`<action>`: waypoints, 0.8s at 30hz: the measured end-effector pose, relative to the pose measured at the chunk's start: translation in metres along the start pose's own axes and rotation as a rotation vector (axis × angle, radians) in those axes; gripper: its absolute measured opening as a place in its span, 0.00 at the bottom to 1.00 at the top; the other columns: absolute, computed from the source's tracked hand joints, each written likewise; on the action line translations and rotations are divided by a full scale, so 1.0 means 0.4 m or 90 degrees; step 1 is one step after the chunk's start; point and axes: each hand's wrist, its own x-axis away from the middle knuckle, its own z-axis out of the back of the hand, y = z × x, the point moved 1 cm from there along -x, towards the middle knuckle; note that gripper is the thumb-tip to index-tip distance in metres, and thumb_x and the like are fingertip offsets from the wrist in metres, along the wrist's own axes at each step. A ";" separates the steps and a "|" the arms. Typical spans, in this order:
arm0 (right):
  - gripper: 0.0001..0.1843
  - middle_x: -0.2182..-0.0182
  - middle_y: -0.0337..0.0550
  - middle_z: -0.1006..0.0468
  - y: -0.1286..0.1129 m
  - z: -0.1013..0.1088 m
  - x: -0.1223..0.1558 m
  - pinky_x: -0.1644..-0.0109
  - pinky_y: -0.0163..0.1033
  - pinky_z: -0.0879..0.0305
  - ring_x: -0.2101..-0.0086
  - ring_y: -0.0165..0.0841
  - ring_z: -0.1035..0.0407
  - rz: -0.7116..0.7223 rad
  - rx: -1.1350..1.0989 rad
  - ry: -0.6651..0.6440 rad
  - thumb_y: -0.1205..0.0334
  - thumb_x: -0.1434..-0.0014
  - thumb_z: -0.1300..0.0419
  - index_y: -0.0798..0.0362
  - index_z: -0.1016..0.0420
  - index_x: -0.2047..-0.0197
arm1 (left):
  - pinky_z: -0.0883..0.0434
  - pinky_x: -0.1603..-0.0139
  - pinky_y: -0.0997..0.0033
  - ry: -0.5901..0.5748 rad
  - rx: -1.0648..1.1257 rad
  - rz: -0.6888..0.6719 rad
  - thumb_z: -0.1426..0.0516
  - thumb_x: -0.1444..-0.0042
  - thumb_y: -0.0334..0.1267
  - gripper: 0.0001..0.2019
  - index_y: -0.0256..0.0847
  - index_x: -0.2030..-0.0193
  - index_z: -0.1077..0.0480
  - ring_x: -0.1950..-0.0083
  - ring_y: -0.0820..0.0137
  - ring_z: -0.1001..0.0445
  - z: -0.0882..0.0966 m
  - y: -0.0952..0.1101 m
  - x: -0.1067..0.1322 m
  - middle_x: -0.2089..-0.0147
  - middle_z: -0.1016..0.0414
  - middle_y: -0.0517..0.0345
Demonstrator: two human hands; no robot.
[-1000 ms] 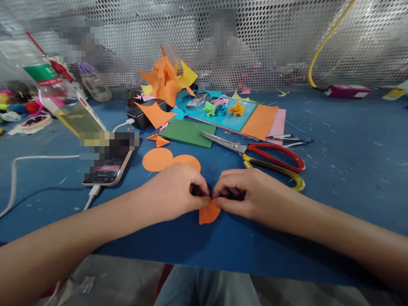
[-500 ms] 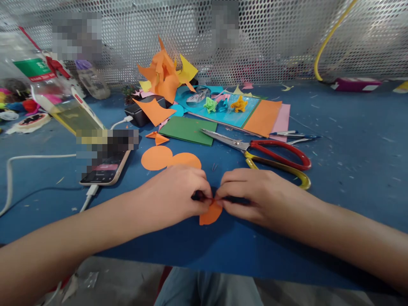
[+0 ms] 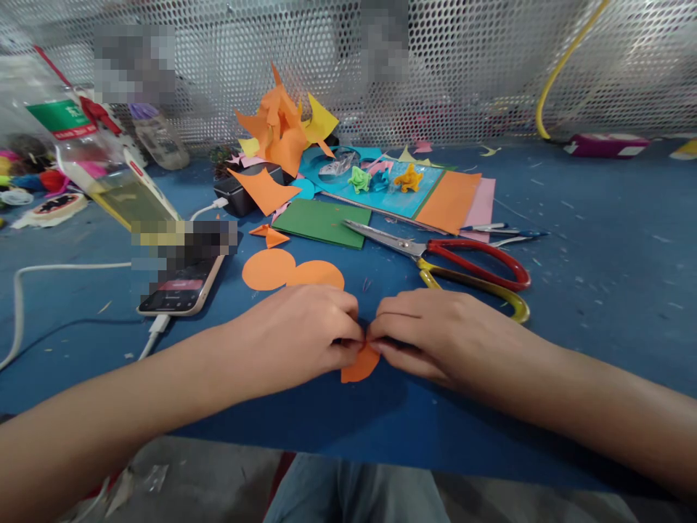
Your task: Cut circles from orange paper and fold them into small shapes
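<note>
Between my two hands, near the front of the blue table, is a folded piece of orange paper [image 3: 359,365] with one curved edge. My left hand [image 3: 313,330] pinches its upper part from the left. From the right, the thumb and fingers of my right hand [image 3: 428,330] pinch the same paper, the fingertips of both hands almost meeting. The fingers hide the paper's upper portion. Just beyond my left hand lie two flat orange paper discs, a left one [image 3: 268,269] and a right one [image 3: 316,273], which my knuckles partly cover.
Large scissors [image 3: 435,254] with red and yellow handles lie beyond my right hand. Behind are green paper [image 3: 321,221], orange sheets [image 3: 449,202] and small folded paper stars [image 3: 408,177]. A phone [image 3: 188,287] on a cable leans against a bottle [image 3: 123,192] at left.
Both hands stay pinched on the orange paper, with only slight finger shifts. The left fingers draw a little closer together. Nothing else has visibly moved on the table.
</note>
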 end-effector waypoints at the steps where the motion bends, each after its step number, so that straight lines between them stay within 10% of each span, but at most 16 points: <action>1: 0.09 0.70 0.42 0.26 0.001 0.000 0.001 0.65 0.37 0.38 0.69 0.32 0.32 -0.004 -0.004 0.002 0.66 0.38 0.48 0.55 0.26 0.64 | 0.37 0.68 0.75 0.000 0.001 -0.007 0.45 0.45 0.32 0.09 0.40 0.70 0.24 0.65 0.72 0.29 0.001 0.000 0.001 0.66 0.26 0.58; 24: 0.14 0.74 0.41 0.27 -0.010 0.025 0.016 0.67 0.38 0.39 0.71 0.31 0.33 0.110 0.125 -0.044 0.71 0.38 0.51 0.53 0.24 0.66 | 0.42 0.75 0.74 0.063 -0.032 0.029 0.44 0.46 0.33 0.11 0.37 0.78 0.27 0.74 0.75 0.32 -0.008 0.008 0.009 0.75 0.30 0.59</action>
